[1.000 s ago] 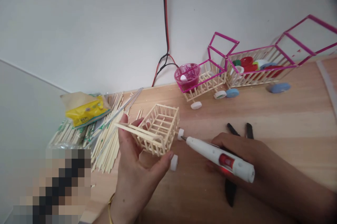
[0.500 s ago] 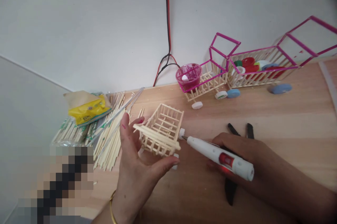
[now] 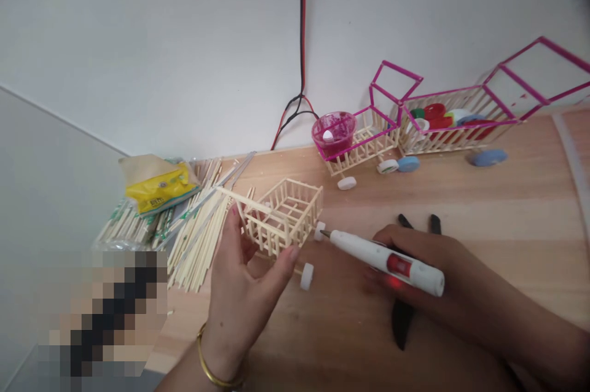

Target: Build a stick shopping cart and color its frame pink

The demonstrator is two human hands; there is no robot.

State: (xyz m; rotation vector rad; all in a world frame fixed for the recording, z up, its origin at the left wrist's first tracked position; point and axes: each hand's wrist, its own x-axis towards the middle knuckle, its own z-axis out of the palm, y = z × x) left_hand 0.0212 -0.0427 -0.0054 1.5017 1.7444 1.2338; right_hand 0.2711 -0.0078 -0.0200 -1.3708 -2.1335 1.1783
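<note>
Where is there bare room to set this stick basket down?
Widest bare table lies right of the right hand and its white pen tool, in front of the pink carts. A smaller patch sits at the near edge between the left hand, holding the stick basket, and the black pliers. Crowded: the stick pile at left, the carts at the back.

left hand is sitting raised off the surface, thumb and fingers pinching closed; right hand is resting low, fingers wrapping in a pen-style grip, forearm angling in from the right
</note>
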